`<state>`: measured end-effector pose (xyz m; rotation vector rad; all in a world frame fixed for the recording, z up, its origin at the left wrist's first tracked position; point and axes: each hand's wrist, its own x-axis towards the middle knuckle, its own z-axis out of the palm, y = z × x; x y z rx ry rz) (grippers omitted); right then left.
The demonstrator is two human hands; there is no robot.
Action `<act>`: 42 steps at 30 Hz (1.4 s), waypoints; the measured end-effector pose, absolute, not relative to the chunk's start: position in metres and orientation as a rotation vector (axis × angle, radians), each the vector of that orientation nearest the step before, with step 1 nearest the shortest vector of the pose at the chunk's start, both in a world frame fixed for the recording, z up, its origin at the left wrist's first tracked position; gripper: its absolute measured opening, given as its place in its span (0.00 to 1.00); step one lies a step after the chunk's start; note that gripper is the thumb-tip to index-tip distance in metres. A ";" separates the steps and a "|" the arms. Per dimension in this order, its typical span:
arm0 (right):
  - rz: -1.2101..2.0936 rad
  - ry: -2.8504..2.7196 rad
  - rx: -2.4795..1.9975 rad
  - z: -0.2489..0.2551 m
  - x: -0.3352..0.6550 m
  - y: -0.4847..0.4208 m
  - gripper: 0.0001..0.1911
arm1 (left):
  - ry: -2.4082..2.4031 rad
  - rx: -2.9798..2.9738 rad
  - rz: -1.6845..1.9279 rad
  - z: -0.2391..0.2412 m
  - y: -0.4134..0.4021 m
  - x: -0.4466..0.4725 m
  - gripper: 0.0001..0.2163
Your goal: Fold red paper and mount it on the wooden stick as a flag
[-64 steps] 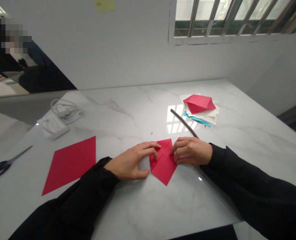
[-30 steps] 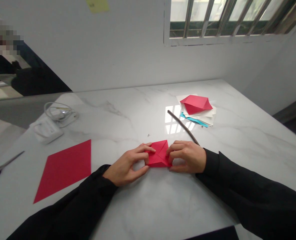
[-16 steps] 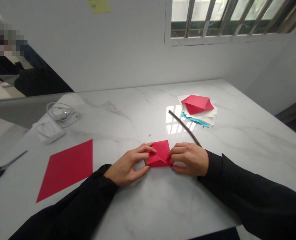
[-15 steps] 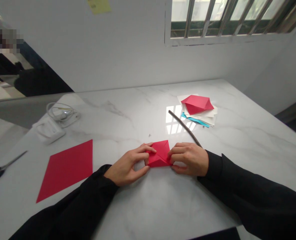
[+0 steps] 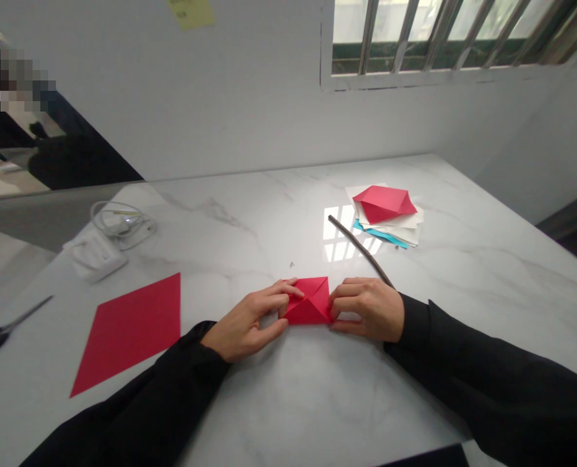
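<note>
A small red piece of folded paper [image 5: 312,305] lies on the marble-patterned table between my hands, its flaps meeting near the middle like an envelope. My left hand [image 5: 252,321] grips its left side, with fingertips on top and the thumb at the near left corner. On the other side, my right hand [image 5: 366,308] pinches the right edge near the lower corner, fingers curled. A larger flat red sheet [image 5: 135,334] rests to the left of my left hand. Just beyond my right wrist, a thin dark rod [image 5: 359,246] slants across the table, its near end hidden by my arm.
At the back right sits a pile of white and blue paper [image 5: 405,233] topped by a folded red piece [image 5: 384,201]. Black scissors [image 5: 6,331] lie at far left, near a white charger [image 5: 98,256] with coiled cable [image 5: 117,220]. A barred window [image 5: 429,39] is above.
The folded red paper's near edge has straightened and its flaps lie a little differently. Both hands have shifted only slightly and keep their hold.
</note>
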<state>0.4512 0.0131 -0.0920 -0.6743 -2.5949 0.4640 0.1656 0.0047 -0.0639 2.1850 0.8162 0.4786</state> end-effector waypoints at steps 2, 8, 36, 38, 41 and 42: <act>0.439 -2.593 -0.674 -0.092 0.450 0.013 0.08 | 0.817 2.196 0.469 -0.064 0.005 0.166 0.05; 0.486 -2.581 -0.646 -0.091 0.449 0.014 0.06 | 0.830 2.236 0.417 -0.063 0.002 0.166 0.05; 0.763 -2.510 -0.699 -0.085 0.451 0.015 0.07 | 0.938 2.248 0.435 -0.080 -0.006 0.160 0.09; 0.787 -2.502 -0.717 -0.085 0.450 0.015 0.06 | 0.952 2.255 0.442 -0.080 -0.008 0.162 0.09; 0.807 -2.482 -0.760 -0.085 0.448 0.014 0.04 | 0.969 2.255 0.462 -0.079 -0.009 0.165 0.07; 0.812 -2.472 -0.769 -0.085 0.448 0.014 0.04 | 0.973 2.252 0.473 -0.079 -0.010 0.166 0.06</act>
